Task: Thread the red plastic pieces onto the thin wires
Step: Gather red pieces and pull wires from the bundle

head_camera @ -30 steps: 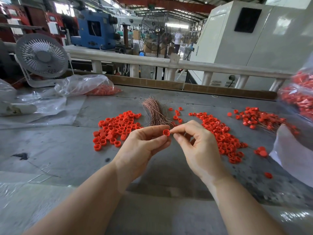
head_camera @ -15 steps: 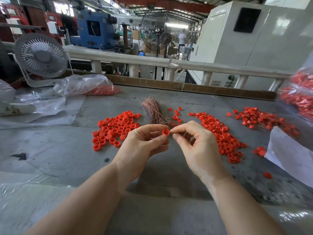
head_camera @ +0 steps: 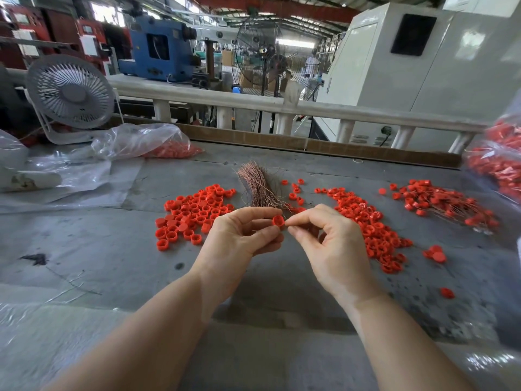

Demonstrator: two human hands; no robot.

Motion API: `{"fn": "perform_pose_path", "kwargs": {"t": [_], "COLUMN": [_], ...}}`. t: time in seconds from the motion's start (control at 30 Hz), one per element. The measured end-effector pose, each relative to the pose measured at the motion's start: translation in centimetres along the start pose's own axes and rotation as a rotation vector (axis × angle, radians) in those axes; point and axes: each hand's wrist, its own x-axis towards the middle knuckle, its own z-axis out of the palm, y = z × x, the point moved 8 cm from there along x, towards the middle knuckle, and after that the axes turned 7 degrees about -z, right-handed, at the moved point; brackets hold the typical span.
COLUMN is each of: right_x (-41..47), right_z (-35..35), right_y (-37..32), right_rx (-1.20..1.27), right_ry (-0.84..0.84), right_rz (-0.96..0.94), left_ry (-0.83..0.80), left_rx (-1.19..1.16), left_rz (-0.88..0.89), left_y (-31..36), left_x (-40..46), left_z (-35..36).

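My left hand (head_camera: pixel 239 239) pinches a small red plastic piece (head_camera: pixel 278 220) between thumb and forefinger above the grey table (head_camera: pixel 98 249). My right hand (head_camera: pixel 331 244) meets it from the right, thumb and forefinger pinched together at the piece; the wire they hold is too thin to make out. A bundle of thin copper wires (head_camera: pixel 258 184) lies just behind the hands. Loose red pieces lie in a left pile (head_camera: pixel 194 213) and a right pile (head_camera: pixel 372 224). Pieces with wires through them (head_camera: pixel 448 204) lie at the far right.
A clear bag with red pieces (head_camera: pixel 146 142) and a white desk fan (head_camera: pixel 70 94) stand at the back left. Another bag of red pieces (head_camera: pixel 501 162) sits at the right edge. A white railing (head_camera: pixel 282 105) runs behind the table. Plastic sheeting (head_camera: pixel 56 179) covers the left.
Both hands stay together at the red piece with barely any movement. The view has shifted slightly.
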Motion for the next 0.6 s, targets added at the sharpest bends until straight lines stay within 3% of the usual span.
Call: {"fn": "perform_pose_path", "kwargs": {"t": [0.6], "right_x": [-0.09], "right_z": [0.14], "right_y": [0.21], "right_rx": [0.004], "right_ry": [-0.004], "right_rz": [0.008], "left_ry": [-0.006], "left_rx": [-0.086], "left_rz": [-0.028], "left_y": [-0.12], "left_x": [0.02], "left_z": [0.13]}}
